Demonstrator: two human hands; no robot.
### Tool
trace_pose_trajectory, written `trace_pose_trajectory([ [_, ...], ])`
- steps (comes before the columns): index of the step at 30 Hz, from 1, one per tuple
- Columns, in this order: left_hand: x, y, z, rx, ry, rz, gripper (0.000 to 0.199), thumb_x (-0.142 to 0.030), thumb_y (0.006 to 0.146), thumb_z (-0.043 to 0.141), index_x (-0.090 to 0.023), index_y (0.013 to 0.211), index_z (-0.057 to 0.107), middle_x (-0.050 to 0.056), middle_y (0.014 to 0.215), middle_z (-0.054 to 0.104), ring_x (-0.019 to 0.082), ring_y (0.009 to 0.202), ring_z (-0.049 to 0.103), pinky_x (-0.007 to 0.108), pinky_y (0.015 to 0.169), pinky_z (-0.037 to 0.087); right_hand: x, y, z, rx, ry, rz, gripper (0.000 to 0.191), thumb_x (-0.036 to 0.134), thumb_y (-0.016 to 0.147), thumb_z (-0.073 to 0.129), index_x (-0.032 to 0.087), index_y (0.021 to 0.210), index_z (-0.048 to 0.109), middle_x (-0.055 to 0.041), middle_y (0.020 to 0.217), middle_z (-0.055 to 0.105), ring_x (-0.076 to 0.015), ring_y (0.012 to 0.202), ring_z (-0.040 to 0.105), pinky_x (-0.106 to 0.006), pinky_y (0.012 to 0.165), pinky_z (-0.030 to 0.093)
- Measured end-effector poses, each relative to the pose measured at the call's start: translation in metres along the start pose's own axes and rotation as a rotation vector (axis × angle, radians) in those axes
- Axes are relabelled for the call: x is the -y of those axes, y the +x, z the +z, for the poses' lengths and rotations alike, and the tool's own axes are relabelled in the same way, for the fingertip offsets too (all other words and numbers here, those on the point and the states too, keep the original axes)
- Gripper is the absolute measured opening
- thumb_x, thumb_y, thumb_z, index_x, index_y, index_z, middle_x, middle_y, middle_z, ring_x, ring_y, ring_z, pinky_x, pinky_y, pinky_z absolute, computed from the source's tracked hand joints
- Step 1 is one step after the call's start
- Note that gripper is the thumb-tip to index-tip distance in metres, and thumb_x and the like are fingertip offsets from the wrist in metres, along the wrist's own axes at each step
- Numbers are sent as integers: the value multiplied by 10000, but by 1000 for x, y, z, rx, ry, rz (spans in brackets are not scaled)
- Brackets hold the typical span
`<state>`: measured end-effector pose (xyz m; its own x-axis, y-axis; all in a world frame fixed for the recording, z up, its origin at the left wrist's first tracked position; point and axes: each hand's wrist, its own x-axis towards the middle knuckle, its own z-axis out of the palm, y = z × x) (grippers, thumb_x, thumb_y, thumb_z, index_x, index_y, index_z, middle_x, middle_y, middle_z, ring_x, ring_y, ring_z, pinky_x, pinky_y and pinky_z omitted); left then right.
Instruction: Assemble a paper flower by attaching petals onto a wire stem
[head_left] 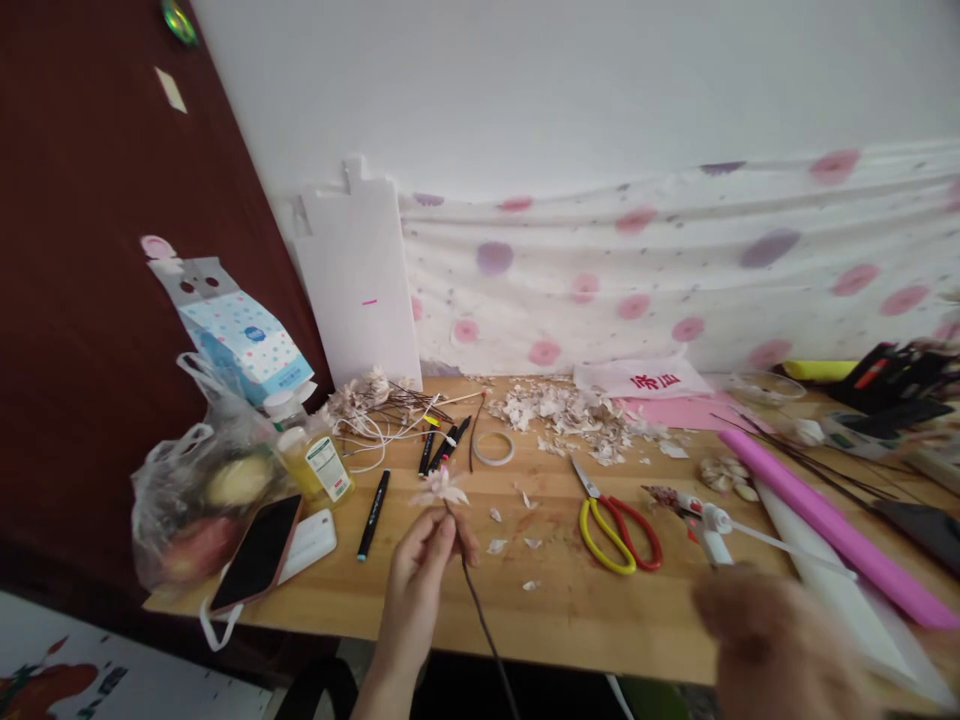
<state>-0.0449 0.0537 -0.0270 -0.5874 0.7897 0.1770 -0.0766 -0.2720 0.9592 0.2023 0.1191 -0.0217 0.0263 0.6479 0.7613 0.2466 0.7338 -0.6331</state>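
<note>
My left hand [427,560] is closed around the dark thin stem [480,610] of a handmade flower, just under its head. The pale pink-white flower [441,488] points away from me, and the stem trails down past the table's front edge. At the lower right my right hand [772,640] is smeared by motion, so its fingers cannot be made out. Closest to it is a white glue gun [716,520] with a glue stick in its back end; whether they touch is unclear. Scissors [615,525] with yellow and red handles lie between the hands.
Loose petals [577,415] heap along the back. Markers [373,515], a tape ring [493,448], a phone [257,553], bottles [326,465] and a plastic bag [187,500] are on the left. A pink roll [832,530] and dark stems [810,455] lie on the right.
</note>
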Motion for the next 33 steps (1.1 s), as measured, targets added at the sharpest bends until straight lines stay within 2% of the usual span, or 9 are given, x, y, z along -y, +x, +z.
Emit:
trace_pose_trajectory([
  [3, 1, -9, 2, 34, 125, 85, 291, -476, 833, 765, -212, 709, 769, 75, 710, 735, 256, 748, 686, 358, 789, 547, 8, -16, 40, 190, 12, 6, 394, 287, 1055, 494, 238, 664, 522, 22, 560, 550, -148, 459, 556, -234, 430, 471],
  [6, 1, -17, 0, 84, 209, 153, 125, -356, 729, 857, -269, 671, 788, 77, 698, 753, 319, 832, 720, 395, 844, 559, 16, -31, 70, 289, 43, -8, 294, 336, 998, 596, 227, 725, 600, -16, 724, 699, -178, 640, 694, -243, 590, 580],
  [8, 2, -22, -1, 120, 240, 194, 27, -300, 753, 829, -297, 729, 817, 90, 760, 786, 334, 866, 736, 412, 853, 573, 17, -39, 80, 348, 70, 31, 99, 310, 955, 643, 221, 991, 667, -58, 911, 771, -214, 805, 753, -280, 711, 621],
  [9, 3, -24, -1, 135, 260, 227, 44, -275, 777, 802, -308, 777, 831, 96, 801, 801, 336, 880, 743, 420, 861, 580, 16, -42, 82, 395, 91, 50, 151, 270, 943, 635, 220, 1084, 661, -69, 955, 783, -221, 841, 763, -291, 739, 626],
  [13, 2, -32, 7, 207, 309, 360, 194, -199, 847, 701, -328, 875, 842, 100, 847, 814, 330, 914, 749, 436, 888, 586, 13, -48, 81, 570, 176, 55, 233, 147, 924, 484, 246, 966, 691, -54, 856, 789, -222, 764, 774, -292, 710, 629],
  [17, -9, -35, 24, 222, 113, 156, 66, -334, 790, 798, -299, 845, 805, 68, 821, 771, 268, 761, 700, 387, 784, 589, 13, -49, 81, 601, 207, 63, 258, 144, 900, 464, 245, 949, 697, -75, 874, 801, -253, 796, 789, -320, 725, 633],
  [20, -22, -31, 32, 276, 36, -49, 197, -367, 698, 877, -260, 797, 745, 25, 725, 684, 213, 672, 631, 313, 661, 554, 10, -50, 83, 620, 220, 87, 261, 136, 913, 457, 238, 926, 697, -63, 804, 787, -236, 710, 772, -277, 624, 601],
  [29, -39, -16, 37, 346, -79, -254, 299, -295, 621, 905, -192, 685, 632, -37, 639, 529, 126, 622, 474, 217, 577, 431, 0, -56, 86, 644, 295, 125, 267, 148, 965, 460, 220, 865, 697, -79, 846, 787, -196, 734, 744, -235, 702, 560],
  [33, -39, -16, 40, 346, -121, -287, 273, -255, 604, 910, -192, 707, 664, -44, 636, 522, 113, 604, 447, 207, 553, 414, -1, -56, 86, 654, 328, 157, 251, 189, 990, 487, 224, 903, 720, -84, 862, 785, -203, 730, 726, -242, 700, 551],
])
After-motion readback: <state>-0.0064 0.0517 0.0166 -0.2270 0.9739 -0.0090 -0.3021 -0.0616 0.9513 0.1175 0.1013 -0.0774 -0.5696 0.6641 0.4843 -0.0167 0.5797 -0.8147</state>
